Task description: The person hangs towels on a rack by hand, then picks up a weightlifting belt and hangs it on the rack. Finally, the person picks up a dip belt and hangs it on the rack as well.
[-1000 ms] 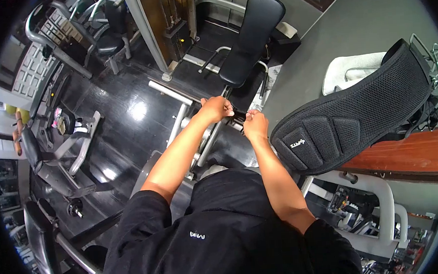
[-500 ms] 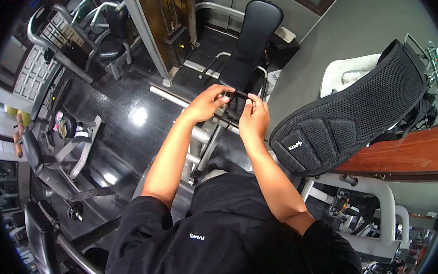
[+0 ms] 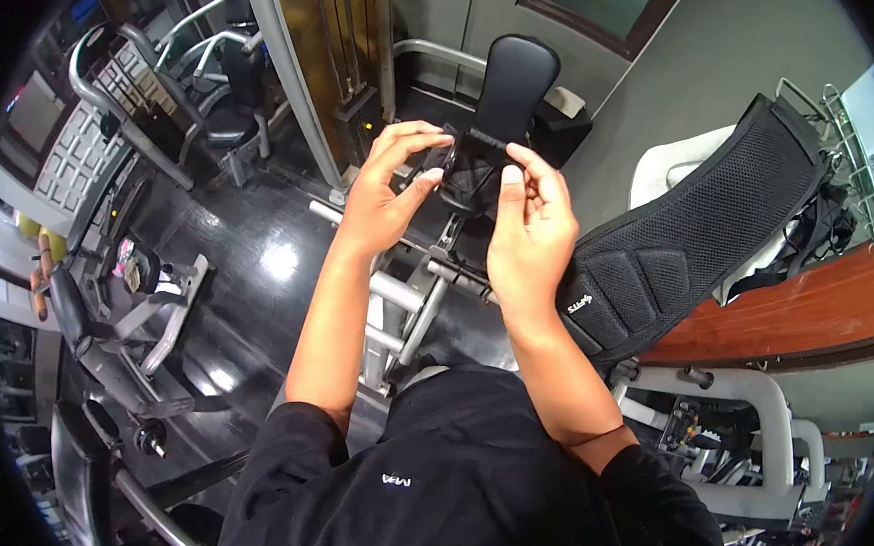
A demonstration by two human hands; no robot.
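A small dark thing (image 3: pixel 489 140) with a stiff bar along its upper edge is held between my two hands, in front of my body. Its kind is hard to tell against the black seat behind it. My left hand (image 3: pixel 384 194) pinches its left side between thumb and fingers. At its right end, the thumb and fingertips of my right hand (image 3: pixel 534 229) close on it. Just right of that wrist lies a wide black mesh lifting belt (image 3: pixel 694 212) with padded sections, untouched by either hand.
Beyond my hands stands a black padded gym seat (image 3: pixel 515 83). A white towel-like cloth (image 3: pixel 656 169) lies beneath the belt, near a wooden surface (image 3: pixel 779 302) and a wire rack (image 3: pixel 856 167). Weight benches (image 3: pixel 95 319) stand at left; a grey machine frame (image 3: pixel 765 403) is at lower right.
Both hands have risen away from my body and moved slightly apart with the dark thing, which now shows tilted. The view has shifted a little; the belt sits lower in it.
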